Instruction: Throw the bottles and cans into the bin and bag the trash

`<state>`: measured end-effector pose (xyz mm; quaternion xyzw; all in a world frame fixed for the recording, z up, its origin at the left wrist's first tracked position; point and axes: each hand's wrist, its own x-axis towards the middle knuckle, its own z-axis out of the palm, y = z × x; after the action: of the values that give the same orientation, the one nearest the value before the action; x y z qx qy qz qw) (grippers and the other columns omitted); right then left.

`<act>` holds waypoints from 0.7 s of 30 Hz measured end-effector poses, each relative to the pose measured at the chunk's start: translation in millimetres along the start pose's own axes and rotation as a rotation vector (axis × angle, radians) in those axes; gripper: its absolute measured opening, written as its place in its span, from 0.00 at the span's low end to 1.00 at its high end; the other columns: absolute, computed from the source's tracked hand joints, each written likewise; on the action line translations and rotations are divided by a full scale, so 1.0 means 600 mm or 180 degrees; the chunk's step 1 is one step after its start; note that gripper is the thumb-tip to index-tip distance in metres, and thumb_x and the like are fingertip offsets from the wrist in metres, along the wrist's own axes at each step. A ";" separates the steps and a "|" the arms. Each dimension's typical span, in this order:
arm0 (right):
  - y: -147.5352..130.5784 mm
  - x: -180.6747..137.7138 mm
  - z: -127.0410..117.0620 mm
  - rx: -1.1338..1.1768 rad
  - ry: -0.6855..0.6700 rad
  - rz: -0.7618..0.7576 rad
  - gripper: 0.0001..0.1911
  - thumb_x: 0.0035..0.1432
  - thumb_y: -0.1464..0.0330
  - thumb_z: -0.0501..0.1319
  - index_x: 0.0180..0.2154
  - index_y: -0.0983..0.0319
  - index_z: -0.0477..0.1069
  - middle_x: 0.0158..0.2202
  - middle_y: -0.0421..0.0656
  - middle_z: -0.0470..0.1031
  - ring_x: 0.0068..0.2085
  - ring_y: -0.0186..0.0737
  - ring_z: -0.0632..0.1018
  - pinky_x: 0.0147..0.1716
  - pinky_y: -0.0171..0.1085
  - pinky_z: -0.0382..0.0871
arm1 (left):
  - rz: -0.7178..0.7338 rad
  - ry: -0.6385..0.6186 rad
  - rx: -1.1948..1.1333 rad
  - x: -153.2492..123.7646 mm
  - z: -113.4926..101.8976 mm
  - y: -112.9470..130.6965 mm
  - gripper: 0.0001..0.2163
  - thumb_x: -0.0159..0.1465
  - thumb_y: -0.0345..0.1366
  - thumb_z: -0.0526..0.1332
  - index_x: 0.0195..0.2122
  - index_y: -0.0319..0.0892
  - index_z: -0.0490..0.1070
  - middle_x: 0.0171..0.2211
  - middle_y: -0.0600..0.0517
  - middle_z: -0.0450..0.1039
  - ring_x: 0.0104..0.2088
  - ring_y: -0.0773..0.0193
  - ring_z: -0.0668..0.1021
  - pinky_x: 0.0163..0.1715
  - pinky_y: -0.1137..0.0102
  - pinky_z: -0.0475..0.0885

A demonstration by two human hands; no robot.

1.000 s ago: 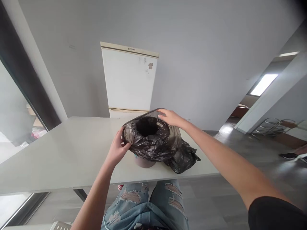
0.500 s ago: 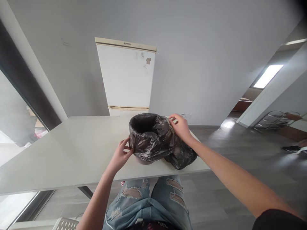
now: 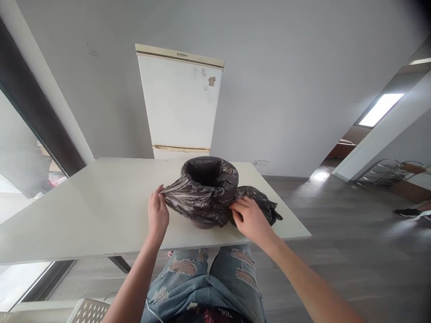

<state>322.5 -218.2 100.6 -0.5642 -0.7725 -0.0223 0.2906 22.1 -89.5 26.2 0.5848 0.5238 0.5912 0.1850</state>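
A black plastic garbage bag [image 3: 202, 199] lines a round bin and folds down over its rim. Only a small part of the bin [image 3: 203, 224] shows, below the bag at the front. My left hand [image 3: 158, 214] pinches the bag's edge and stretches it out to the left. My right hand [image 3: 248, 220] has its fingers closed at the bag's right side; a bit of the bag seems to be between them. Just behind that hand lies a second black bundle, a full-looking bag [image 3: 264, 204], on the table.
The white table [image 3: 101, 206] runs across in front of me, its right corner near the bags. Beyond it a white refrigerator [image 3: 180, 103] stands against the grey wall. A perforated white seat [image 3: 89, 312] is at lower left, a metal rack [image 3: 384, 172] far right.
My left hand has pulled the bag's edge out leftward. My right hand has come down from the rim's far right to the bag's lower right side.
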 end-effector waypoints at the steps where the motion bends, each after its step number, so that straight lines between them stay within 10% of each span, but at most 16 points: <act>1: -0.003 -0.002 0.000 -0.0109 0.0290 0.0010 0.13 0.69 0.76 0.55 0.36 0.59 0.76 0.36 0.47 0.79 0.43 0.52 0.77 0.43 0.49 0.72 | 0.0108 0.0299 -0.0004 -0.011 -0.008 0.014 0.20 0.78 0.43 0.48 0.62 0.44 0.72 0.57 0.41 0.76 0.59 0.52 0.77 0.61 0.56 0.70; 5: -0.017 -0.015 -0.003 0.0281 0.1011 0.0314 0.05 0.70 0.69 0.59 0.45 0.59 0.73 0.42 0.49 0.77 0.46 0.52 0.77 0.45 0.50 0.75 | 0.0656 0.0911 -0.0005 -0.059 -0.035 0.066 0.17 0.77 0.40 0.52 0.59 0.42 0.74 0.55 0.42 0.75 0.58 0.54 0.76 0.61 0.59 0.70; 9: -0.031 -0.018 0.009 0.1110 0.0968 0.0880 0.36 0.63 0.54 0.70 0.66 0.56 0.62 0.61 0.54 0.71 0.59 0.57 0.77 0.52 0.53 0.79 | 0.0949 0.0402 0.0077 -0.089 -0.041 0.080 0.19 0.77 0.42 0.52 0.65 0.43 0.69 0.61 0.41 0.73 0.63 0.51 0.74 0.65 0.56 0.68; 18: -0.050 0.005 0.058 0.1616 0.0657 0.1238 0.48 0.57 0.53 0.74 0.72 0.54 0.58 0.70 0.53 0.66 0.69 0.64 0.70 0.66 0.63 0.69 | -0.0211 -0.1252 0.0378 -0.053 -0.006 -0.042 0.20 0.73 0.53 0.55 0.52 0.44 0.78 0.44 0.43 0.84 0.46 0.45 0.85 0.45 0.56 0.79; 21: -0.049 0.004 0.080 0.1617 0.0715 0.1347 0.49 0.57 0.55 0.74 0.73 0.55 0.55 0.71 0.53 0.65 0.70 0.63 0.69 0.67 0.63 0.69 | -0.0160 -0.0973 0.0203 -0.058 -0.014 -0.046 0.22 0.76 0.53 0.51 0.57 0.44 0.75 0.50 0.42 0.83 0.50 0.47 0.84 0.49 0.55 0.79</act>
<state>275.9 -209.1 70.6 -0.6155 -0.5825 0.1694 0.5032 12.2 -111.2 -11.9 0.6603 0.5224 0.4735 0.2586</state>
